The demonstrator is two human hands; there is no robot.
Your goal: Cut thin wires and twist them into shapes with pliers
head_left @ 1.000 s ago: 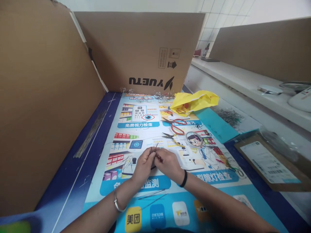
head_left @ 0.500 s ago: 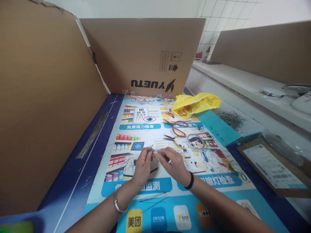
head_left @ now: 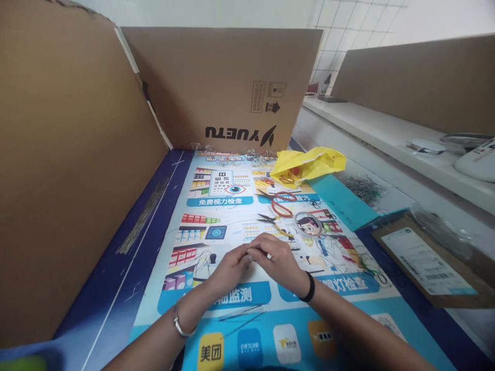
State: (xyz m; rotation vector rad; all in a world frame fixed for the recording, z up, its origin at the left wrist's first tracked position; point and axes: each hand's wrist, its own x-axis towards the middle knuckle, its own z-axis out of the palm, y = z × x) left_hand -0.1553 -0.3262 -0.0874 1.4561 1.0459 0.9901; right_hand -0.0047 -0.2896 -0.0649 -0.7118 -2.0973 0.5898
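Observation:
My left hand [head_left: 228, 270] and my right hand [head_left: 276, 260] meet fingertip to fingertip over a printed poster [head_left: 216, 226] on the table. Both are pinched closed on a small thin piece, probably wire, too small to name. A silver bangle sits on my left wrist and a black band on my right. Several thin wire lengths [head_left: 242, 313] lie on the poster just in front of my wrists. Small pliers [head_left: 273, 221] and red-handled scissors [head_left: 280, 202] lie beyond my hands.
Cardboard walls [head_left: 77, 154] stand at the left and back. A yellow plastic bag [head_left: 307, 162] lies at the back right, with a heap of metal bits [head_left: 361, 185] beside it. A bundle of long wires [head_left: 143, 216] lies along the left wall. A clipboard [head_left: 425, 260] sits at the right.
My hands have dropped lower and closer together; the wire tips that stuck up above my left fingers a second ago are no longer visible.

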